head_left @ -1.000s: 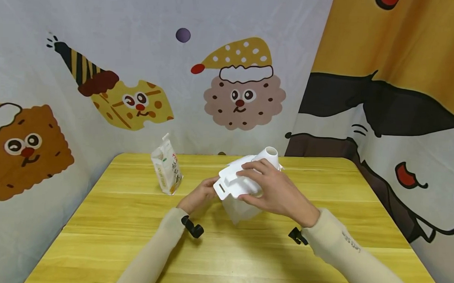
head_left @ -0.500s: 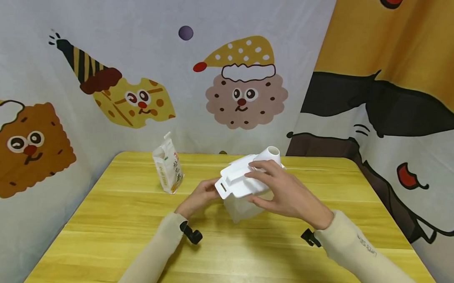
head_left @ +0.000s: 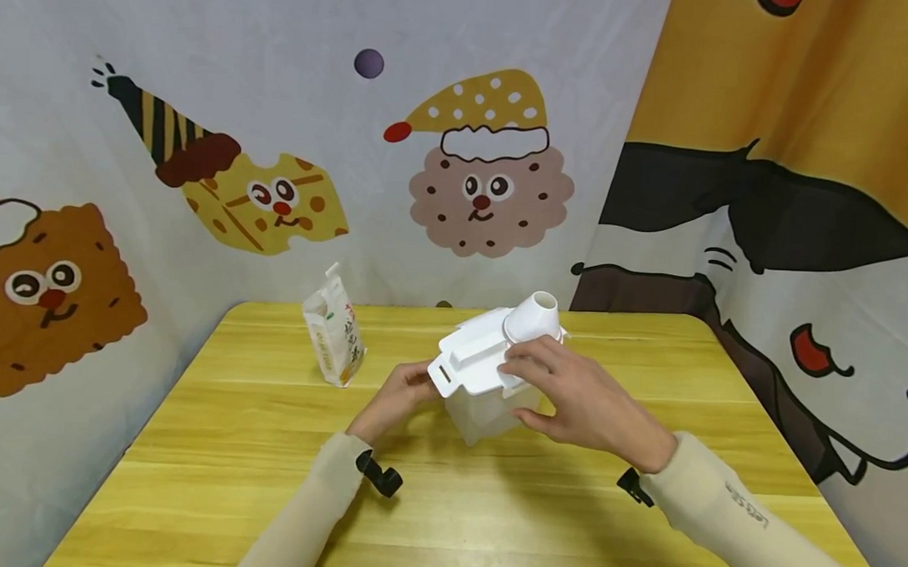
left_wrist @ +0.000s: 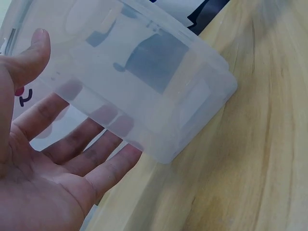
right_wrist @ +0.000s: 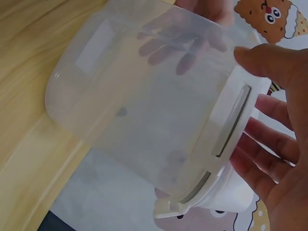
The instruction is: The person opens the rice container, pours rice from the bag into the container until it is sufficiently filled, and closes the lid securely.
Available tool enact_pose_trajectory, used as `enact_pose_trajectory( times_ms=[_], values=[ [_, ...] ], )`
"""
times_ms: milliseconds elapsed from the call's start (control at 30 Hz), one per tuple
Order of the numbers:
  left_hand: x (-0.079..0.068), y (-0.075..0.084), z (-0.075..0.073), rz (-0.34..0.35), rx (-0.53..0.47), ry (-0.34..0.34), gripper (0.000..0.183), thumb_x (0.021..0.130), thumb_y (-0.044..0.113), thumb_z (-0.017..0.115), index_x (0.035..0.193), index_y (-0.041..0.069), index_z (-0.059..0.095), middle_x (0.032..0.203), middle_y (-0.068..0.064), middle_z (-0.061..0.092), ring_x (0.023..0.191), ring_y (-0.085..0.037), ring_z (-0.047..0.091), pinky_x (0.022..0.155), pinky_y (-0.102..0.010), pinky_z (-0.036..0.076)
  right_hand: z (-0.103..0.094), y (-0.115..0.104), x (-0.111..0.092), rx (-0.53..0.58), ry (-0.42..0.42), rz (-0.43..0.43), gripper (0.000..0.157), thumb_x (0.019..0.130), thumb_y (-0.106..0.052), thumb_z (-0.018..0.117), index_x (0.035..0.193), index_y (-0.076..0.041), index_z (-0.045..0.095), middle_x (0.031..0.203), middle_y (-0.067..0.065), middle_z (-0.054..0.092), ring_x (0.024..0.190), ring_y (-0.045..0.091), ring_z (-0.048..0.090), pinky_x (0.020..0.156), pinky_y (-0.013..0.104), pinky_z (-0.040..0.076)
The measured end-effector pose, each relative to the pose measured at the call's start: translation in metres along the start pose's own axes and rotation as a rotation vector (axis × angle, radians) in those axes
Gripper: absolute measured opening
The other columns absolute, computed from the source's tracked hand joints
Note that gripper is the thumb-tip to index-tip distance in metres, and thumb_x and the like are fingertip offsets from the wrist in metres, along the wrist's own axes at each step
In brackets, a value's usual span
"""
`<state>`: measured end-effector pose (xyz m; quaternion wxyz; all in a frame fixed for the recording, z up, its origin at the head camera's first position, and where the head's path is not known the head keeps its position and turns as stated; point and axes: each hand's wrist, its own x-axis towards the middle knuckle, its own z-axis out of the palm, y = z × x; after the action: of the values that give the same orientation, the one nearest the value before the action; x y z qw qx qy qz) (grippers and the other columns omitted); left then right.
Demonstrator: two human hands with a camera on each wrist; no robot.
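Observation:
A translucent plastic storage container [head_left: 482,414] stands on the wooden table under a white lid [head_left: 477,355]. The lid carries a slotted tab [head_left: 444,375] at its near-left corner and a white tapered cup [head_left: 531,318] at its far right. My left hand [head_left: 399,396] lies along the container's left side. In the left wrist view its extended fingers [left_wrist: 98,156] touch the wall, partly seen through the plastic. My right hand [head_left: 581,400] is at the lid's right edge, loosely bent fingertips at the lid's top. In the right wrist view its thumb [right_wrist: 260,58] is at the rim.
An opened white paper-like package [head_left: 335,334] with printed characters stands upright on the table [head_left: 267,469], left of the container. Behind the table hangs a cloth backdrop [head_left: 296,86] with cartoon food figures. A black strap fitting [head_left: 380,474] is on the left wrist.
My right hand has drawn back to the right and slightly nearer across the lid, baring the tapered cup and more of the lid. The container and my left hand stay nearly in place.

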<state>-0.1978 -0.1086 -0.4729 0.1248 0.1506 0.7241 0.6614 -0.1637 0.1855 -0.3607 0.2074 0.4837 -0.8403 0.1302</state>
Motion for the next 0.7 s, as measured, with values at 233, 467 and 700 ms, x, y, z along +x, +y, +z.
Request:
enact_pose_trajectory(
  times_ms=[233,467,700],
  values=[
    [0.0011,-0.0009,0.0006,-0.047,-0.007,0.038,0.036,0.095,0.006,0.064,0.131,0.0,0.068,0.135,-0.018,0.067,0.109,-0.013,0.067,0.098,-0.041,0.06,0.002,0.0052,0.0026,-0.023,0.007,-0.058,0.059,0.069,-0.015,0.093,0.122,-0.009,0.066,0.126,0.004,0.064,0.114,0.02,0.059,0.088,0.034,0.06],
    [0.0005,0.0011,0.0011,-0.052,-0.023,0.046,0.038,0.097,0.006,0.062,0.133,0.001,0.067,0.138,-0.019,0.066,0.113,-0.016,0.068,0.101,-0.045,0.059,0.0024,0.0068,0.0062,-0.047,-0.017,-0.055,0.057,0.069,-0.011,0.091,0.121,-0.012,0.066,0.124,0.001,0.063,0.112,0.018,0.058,0.084,0.032,0.06],
    [0.0005,0.0011,0.004,-0.056,-0.045,0.05,0.039,0.097,0.007,0.062,0.136,0.001,0.065,0.14,-0.02,0.064,0.116,-0.018,0.067,0.101,-0.042,0.059,0.0064,0.0074,0.007,-0.124,0.002,-0.071,0.052,0.069,-0.003,0.086,0.115,-0.014,0.066,0.117,0.0,0.063,0.105,0.017,0.058,0.073,0.028,0.059]
  ],
)
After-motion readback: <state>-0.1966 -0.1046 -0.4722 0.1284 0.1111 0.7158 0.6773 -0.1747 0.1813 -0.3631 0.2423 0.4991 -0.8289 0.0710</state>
